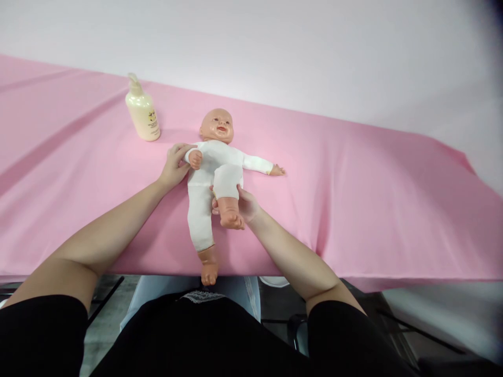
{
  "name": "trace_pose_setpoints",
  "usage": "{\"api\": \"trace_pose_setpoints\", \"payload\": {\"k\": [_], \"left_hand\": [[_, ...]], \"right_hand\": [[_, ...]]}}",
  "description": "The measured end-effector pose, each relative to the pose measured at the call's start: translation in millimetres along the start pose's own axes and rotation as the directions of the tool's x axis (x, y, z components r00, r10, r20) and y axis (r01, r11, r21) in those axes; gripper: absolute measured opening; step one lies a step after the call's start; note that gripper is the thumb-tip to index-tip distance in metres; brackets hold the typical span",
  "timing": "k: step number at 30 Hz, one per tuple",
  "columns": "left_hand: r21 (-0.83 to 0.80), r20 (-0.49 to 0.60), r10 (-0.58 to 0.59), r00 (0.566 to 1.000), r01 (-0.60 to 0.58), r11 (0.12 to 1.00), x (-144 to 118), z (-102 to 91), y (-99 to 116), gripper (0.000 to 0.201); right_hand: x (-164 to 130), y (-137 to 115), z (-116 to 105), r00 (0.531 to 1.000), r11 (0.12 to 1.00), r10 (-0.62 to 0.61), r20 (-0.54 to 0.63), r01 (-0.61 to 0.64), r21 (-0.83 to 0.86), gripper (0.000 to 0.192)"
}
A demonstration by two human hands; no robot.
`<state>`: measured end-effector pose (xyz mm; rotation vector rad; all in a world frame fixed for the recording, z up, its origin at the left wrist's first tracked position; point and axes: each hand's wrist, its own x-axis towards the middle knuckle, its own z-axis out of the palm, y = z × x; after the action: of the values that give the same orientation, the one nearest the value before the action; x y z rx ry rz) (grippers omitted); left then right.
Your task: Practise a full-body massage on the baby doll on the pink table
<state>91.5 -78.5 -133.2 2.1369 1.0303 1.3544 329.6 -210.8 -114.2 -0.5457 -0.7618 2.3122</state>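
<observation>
A baby doll (214, 162) with a white cloth body lies on its back on the table, its head away from me. My left hand (175, 165) is closed around the doll's upper arm on the left side, with part of the fingers hidden behind it. Around the raised lower leg (227, 183) of the doll, my right hand (245, 203) is wrapped, its fingertips showing on the far side. The other leg lies straight, and its foot (209, 273) reaches past the table's front edge.
A cream-coloured pump bottle (143, 112) stands behind and left of the doll. Pink cloth (373, 209) with some folds covers the table. Behind it rises a pale wall (294, 52). My lap is just below the front edge.
</observation>
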Motion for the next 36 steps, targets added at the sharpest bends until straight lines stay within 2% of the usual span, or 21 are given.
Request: {"api": "trace_pose_setpoints", "payload": {"k": [3, 6, 9, 14, 17, 20, 23, 25, 27, 31, 36], "left_hand": [[-0.074, -0.056, -0.024, 0.998, 0.02, 0.997, 2, 3.2, -10, 0.04], [-0.189, -0.091, -0.111, 0.99, 0.092, 0.978, 3, 7.6, -21, 0.048], [-0.32, -0.11, -0.19, 0.976, 0.146, 0.936, 2, 11.0, -29, 0.052], [-0.43, -0.138, -0.288, 0.948, 0.204, 0.879, 3, 11.4, -34, 0.057], [-0.461, -0.143, -0.313, 0.939, 0.217, 0.861, 3, 10.4, -35, 0.062], [-0.449, -0.147, -0.31, 0.939, 0.216, 0.867, 3, 10.4, -36, 0.061], [-0.385, -0.15, -0.26, 0.954, 0.186, 0.904, 2, 10.5, -34, 0.058], [-0.293, -0.142, -0.193, 0.971, 0.145, 0.945, 2, 9.5, -29, 0.052], [-0.169, -0.12, -0.095, 0.988, 0.074, 0.983, 1, 7.3, -21, 0.044], [0.063, 0.005, 0.089, 0.996, -0.089, 0.994, -3, 2.1, -1, 0.037], [0.136, 0.105, 0.091, 0.99, -0.105, 0.985, -7, -0.3, 10, 0.042]], "right_hand": [[0, 4, -8, 0.992, 0.997, 0.027, 0.126, -0.019, -0.07, 0.059], [0, 7, -12, 0.957, 0.986, 0.052, 0.286, -0.003, -0.168, 0.06], [-3, 5, -11, 0.926, 0.962, 0.106, 0.362, -0.004, -0.273, 0.063], [-5, -1, -4, 0.944, 0.915, 0.25, 0.217, -0.156, -0.373, 0.058], [-6, 0, -2, 0.957, 0.912, 0.245, 0.157, -0.172, -0.374, 0.06], [-7, 4, 0, 0.978, 0.938, 0.174, 0.111, -0.131, -0.322, 0.071], [-6, 7, 5, 0.999, 0.973, 0.01, 0.043, 0.0, -0.233, 0.08], [-2, 6, 8, 0.995, 0.982, -0.1, -0.018, 0.096, -0.162, 0.083], [3, 2, 9, 0.985, 0.984, -0.157, -0.07, 0.151, -0.096, 0.086], [9, -7, 10, 0.979, 0.992, -0.127, -0.16, 0.123, -0.03, 0.093], [9, -8, 10, 0.976, 0.995, -0.095, -0.196, 0.097, 0.003, 0.096]]}}
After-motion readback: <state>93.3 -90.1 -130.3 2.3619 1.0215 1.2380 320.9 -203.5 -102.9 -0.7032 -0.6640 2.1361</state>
